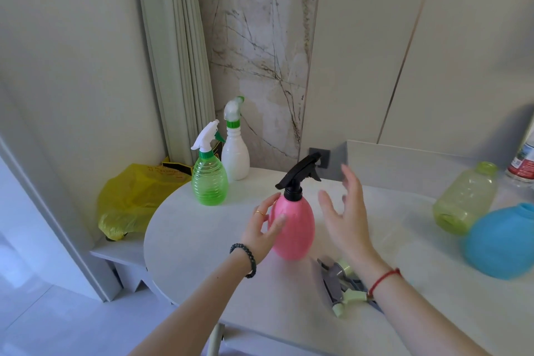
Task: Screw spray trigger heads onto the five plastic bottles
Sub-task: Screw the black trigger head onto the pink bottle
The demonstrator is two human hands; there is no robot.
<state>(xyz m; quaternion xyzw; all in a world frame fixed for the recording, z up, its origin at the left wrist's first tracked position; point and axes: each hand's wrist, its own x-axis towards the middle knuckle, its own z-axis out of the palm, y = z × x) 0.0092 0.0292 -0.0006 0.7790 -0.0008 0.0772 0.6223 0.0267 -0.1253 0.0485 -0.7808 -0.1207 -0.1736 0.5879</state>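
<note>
Pink bottle (293, 225), upright near the white surface's (202, 240) rounded left end, wears a black trigger head (299, 172); left hand's (264, 228) fingers curl round its side, right hand (344, 211) hovers beside, fingers spread wide; likely light, thin-walled, slippery, best steadied at the belly.

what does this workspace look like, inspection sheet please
surface: white table, rounded end
job's things: pink bottle, green bottle, white bottle upright with heads on; yellow-green bottle on its side and blue bottle, both headless; loose trigger heads near right wrist
clutter: yellow bag beside table; labelled water bottle at right edge
grippers: left hand holds pink bottle; right hand open, apart from it
cables: nothing seen
surroundings: curtain, marble wall panel
</note>
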